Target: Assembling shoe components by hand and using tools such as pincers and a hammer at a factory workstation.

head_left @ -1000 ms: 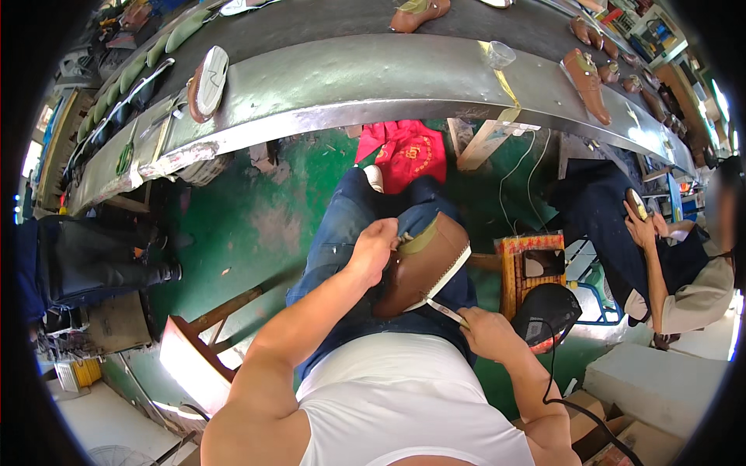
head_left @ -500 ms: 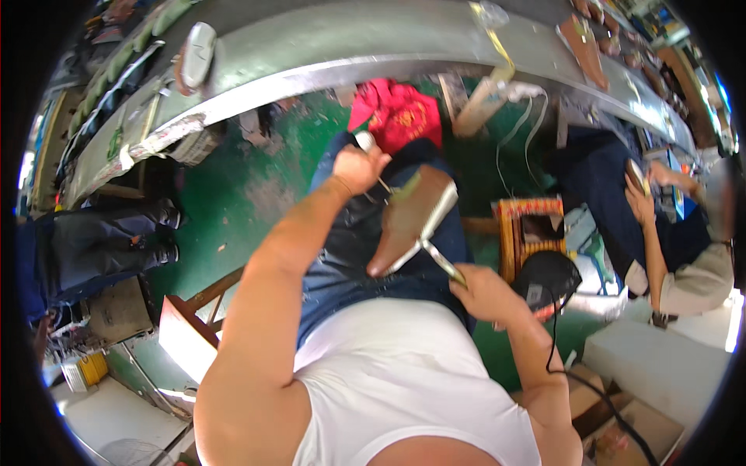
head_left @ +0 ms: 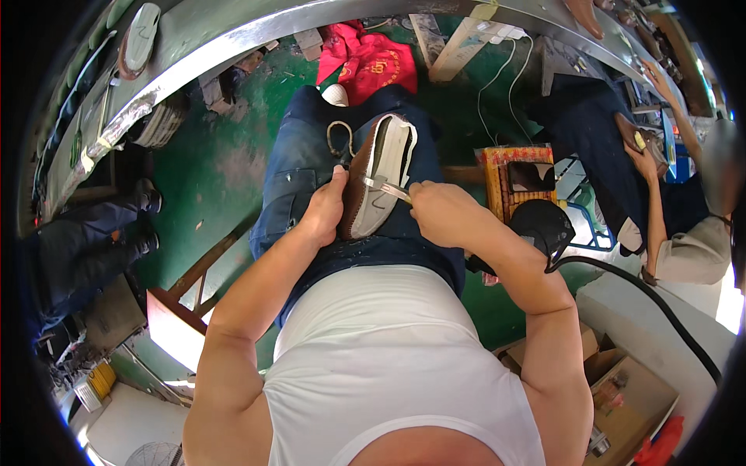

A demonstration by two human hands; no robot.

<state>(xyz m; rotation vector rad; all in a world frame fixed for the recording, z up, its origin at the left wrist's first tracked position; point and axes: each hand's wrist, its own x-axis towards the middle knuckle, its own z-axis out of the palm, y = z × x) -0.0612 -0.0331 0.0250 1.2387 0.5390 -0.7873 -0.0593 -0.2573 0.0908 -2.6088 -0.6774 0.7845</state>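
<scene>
A brown shoe upper (head_left: pixel 355 182) lies across my lap with its pale sole side (head_left: pixel 386 163) facing up. A dark curved line marks the sole near the heel end. My left hand (head_left: pixel 326 206) is closed on the shoe's left side, thumb pointing up along it. From the right, my right hand (head_left: pixel 439 206) grips a small hammer (head_left: pixel 396 191); its metal head rests on or just over the middle of the sole, contact unclear. A loop of cord (head_left: pixel 334 138) lies on my left thigh beside the shoe.
A long metal-edged bench (head_left: pixel 272 33) crosses the far side, with another sole-up shoe (head_left: pixel 140 43) on it. Red cloth (head_left: pixel 369 62) lies on the green floor. At right are a patterned box (head_left: pixel 497 182), a black cap-like object (head_left: pixel 542 225) and a co-worker's hand (head_left: pixel 641 159) holding a shoe.
The shoe has turned from brown side up to sole up. My left hand has come back from beyond it to grip its side. My right hand has brought the hammer up over the sole.
</scene>
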